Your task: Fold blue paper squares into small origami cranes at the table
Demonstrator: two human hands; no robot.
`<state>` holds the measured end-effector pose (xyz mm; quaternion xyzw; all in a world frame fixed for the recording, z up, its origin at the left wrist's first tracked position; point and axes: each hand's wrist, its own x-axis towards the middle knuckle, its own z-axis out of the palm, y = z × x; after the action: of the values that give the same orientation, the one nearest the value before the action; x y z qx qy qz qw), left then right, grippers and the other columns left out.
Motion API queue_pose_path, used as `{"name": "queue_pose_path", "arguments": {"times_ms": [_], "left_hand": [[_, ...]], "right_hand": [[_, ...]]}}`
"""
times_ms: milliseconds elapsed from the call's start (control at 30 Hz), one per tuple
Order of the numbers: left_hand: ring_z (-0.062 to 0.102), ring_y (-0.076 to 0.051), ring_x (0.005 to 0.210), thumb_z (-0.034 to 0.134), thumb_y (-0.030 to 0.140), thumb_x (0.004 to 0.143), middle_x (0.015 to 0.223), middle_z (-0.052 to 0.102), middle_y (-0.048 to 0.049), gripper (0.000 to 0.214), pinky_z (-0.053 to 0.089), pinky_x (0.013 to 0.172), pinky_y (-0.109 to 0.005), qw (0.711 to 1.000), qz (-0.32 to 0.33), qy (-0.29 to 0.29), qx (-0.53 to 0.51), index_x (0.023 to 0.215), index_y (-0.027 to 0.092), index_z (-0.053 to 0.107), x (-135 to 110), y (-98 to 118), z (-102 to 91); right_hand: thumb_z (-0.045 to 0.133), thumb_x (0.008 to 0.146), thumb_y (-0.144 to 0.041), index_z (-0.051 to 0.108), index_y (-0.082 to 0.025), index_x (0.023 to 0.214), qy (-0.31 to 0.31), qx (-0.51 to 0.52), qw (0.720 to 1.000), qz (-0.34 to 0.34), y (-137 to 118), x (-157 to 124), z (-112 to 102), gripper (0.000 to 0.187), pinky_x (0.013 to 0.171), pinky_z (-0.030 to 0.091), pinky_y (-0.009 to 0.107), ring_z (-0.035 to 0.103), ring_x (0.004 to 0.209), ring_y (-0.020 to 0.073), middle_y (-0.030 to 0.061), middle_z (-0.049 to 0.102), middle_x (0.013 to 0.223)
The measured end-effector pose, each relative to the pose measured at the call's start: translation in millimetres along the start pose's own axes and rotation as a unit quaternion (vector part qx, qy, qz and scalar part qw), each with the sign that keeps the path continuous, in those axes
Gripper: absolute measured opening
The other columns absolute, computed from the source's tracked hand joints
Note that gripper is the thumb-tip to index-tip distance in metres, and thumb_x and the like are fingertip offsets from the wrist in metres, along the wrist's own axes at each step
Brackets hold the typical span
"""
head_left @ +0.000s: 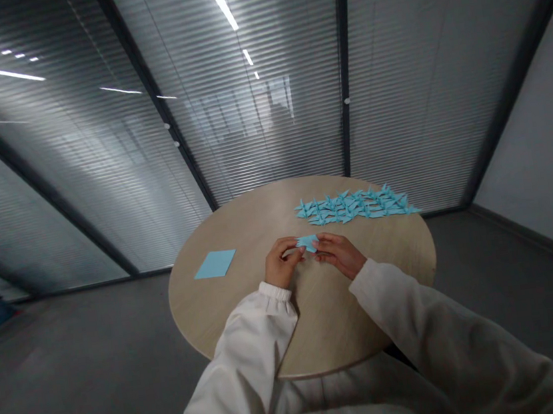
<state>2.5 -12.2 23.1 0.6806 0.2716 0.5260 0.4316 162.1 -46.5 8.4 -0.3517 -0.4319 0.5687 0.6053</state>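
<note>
Between my two hands is a small piece of folded light-blue paper (307, 243), held just above the middle of the round table. My left hand (282, 262) pinches its left side with thumb and fingers. On the opposite side, the fingers of my right hand (341, 253) close on its right edge. The fingertips cover part of the folds, so its exact shape is hard to make out. Beyond my right hand, several folded blue paper cranes (357, 205) sit close together in rows. Left of my left hand lies flat light-blue square paper (216, 264).
The round wooden table (250, 318) reaches close to my body at its front edge. Behind it stands a glass partition (267, 134) with blinds and dark frames. Grey floor (99, 363) surrounds the table, and a white wall (542, 154) is at the right.
</note>
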Motion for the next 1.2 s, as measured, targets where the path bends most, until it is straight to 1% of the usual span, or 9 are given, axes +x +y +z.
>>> {"name": "queue_pose_path", "arguments": {"times_ms": [167,467,633,800,867,933,1000,1100,1200], "left_hand": [[0.057,-0.018,0.081,0.068,0.032,0.066,0.096,0.055,-0.0086,0.020,0.055,0.057,-0.029,1.000,-0.014,-0.008,-0.012,0.077,0.015,0.068,-0.1,1.8,1.0],[0.058,-0.019,0.082,0.061,0.035,0.073,0.097,0.056,-0.0100,0.023,0.057,0.060,-0.031,1.000,0.004,-0.003,0.013,0.081,0.015,0.068,-3.4,1.2,0.1],[0.059,-0.018,0.080,0.062,0.035,0.071,0.096,0.057,-0.0099,0.023,0.057,0.056,-0.029,0.999,0.010,0.028,0.021,0.080,0.014,0.068,-1.9,-4.1,-1.2],[0.060,-0.020,0.080,0.066,0.034,0.065,0.097,0.057,-0.0104,0.024,0.057,0.057,-0.033,0.999,-0.011,0.037,-0.038,0.076,0.012,0.066,2.2,-6.7,-2.1],[0.061,-0.019,0.079,0.066,0.031,0.065,0.095,0.058,-0.0094,0.023,0.057,0.060,-0.033,0.997,-0.024,0.047,-0.050,0.077,0.012,0.064,2.8,-4.2,-2.0],[0.062,-0.017,0.076,0.066,0.028,0.064,0.092,0.060,-0.0075,0.023,0.056,0.063,-0.032,0.996,-0.043,0.057,-0.059,0.081,0.013,0.061,2.9,-1.5,-2.1],[0.063,-0.015,0.072,0.068,0.026,0.063,0.091,0.061,-0.0058,0.031,0.056,0.065,-0.032,0.993,-0.053,0.075,-0.078,0.089,0.014,0.056,3.1,-0.1,-2.4],[0.064,-0.015,0.073,0.071,0.025,0.061,0.090,0.063,-0.0050,0.046,0.055,0.069,-0.033,0.989,-0.055,0.082,-0.110,0.101,0.016,0.049,3.8,-0.8,-3.1],[0.063,-0.014,0.071,0.071,0.028,0.063,0.082,0.064,-0.0043,0.045,0.054,0.072,-0.032,0.991,-0.065,0.039,-0.113,0.101,0.014,0.051,4.1,-1.0,-3.1]], "right_hand": [[0.073,0.061,-0.035,0.065,-0.018,0.081,0.015,0.005,1.000,-0.011,0.4,1.0,-0.9,0.027,0.061,0.048,0.023,0.057,0.067,0.0120,0.0022,0.063,0.078],[0.074,0.059,-0.035,0.066,-0.017,0.081,0.027,0.002,1.000,-0.012,-0.2,0.7,1.0,0.029,0.061,0.046,0.023,0.056,0.065,0.0117,0.0027,0.063,0.077],[0.075,0.057,-0.035,0.066,-0.017,0.082,0.032,-0.008,0.999,-0.011,0.4,0.8,1.4,0.032,0.059,0.046,0.024,0.057,0.064,0.0119,0.0023,0.064,0.075],[0.073,0.058,-0.032,0.065,-0.017,0.083,0.036,-0.047,0.997,-0.044,3.3,3.5,-0.6,0.030,0.058,0.044,0.024,0.059,0.064,0.0128,0.0019,0.065,0.074],[0.073,0.059,-0.030,0.064,-0.017,0.091,0.035,-0.069,0.995,-0.069,3.2,4.0,-1.0,0.036,0.059,0.044,0.024,0.059,0.064,0.0131,0.0006,0.064,0.071],[0.072,0.059,-0.028,0.059,-0.019,0.104,0.040,-0.082,0.992,-0.089,2.0,3.4,-0.7,0.048,0.061,0.044,0.025,0.058,0.062,0.0127,-0.0017,0.062,0.068],[0.072,0.058,-0.026,0.055,-0.020,0.112,0.047,-0.089,0.990,-0.097,0.3,2.3,-0.1,0.056,0.064,0.045,0.026,0.058,0.063,0.0126,-0.0029,0.062,0.067],[0.072,0.059,-0.027,0.059,-0.018,0.103,0.046,-0.100,0.990,-0.092,-0.9,1.3,0.0,0.047,0.069,0.045,0.028,0.060,0.069,0.0141,-0.0005,0.063,0.073],[0.071,0.059,-0.028,0.061,-0.018,0.096,0.042,-0.106,0.989,-0.092,-0.2,2.0,-0.8,0.040,0.073,0.046,0.030,0.061,0.074,0.0160,0.0012,0.065,0.076]]}}
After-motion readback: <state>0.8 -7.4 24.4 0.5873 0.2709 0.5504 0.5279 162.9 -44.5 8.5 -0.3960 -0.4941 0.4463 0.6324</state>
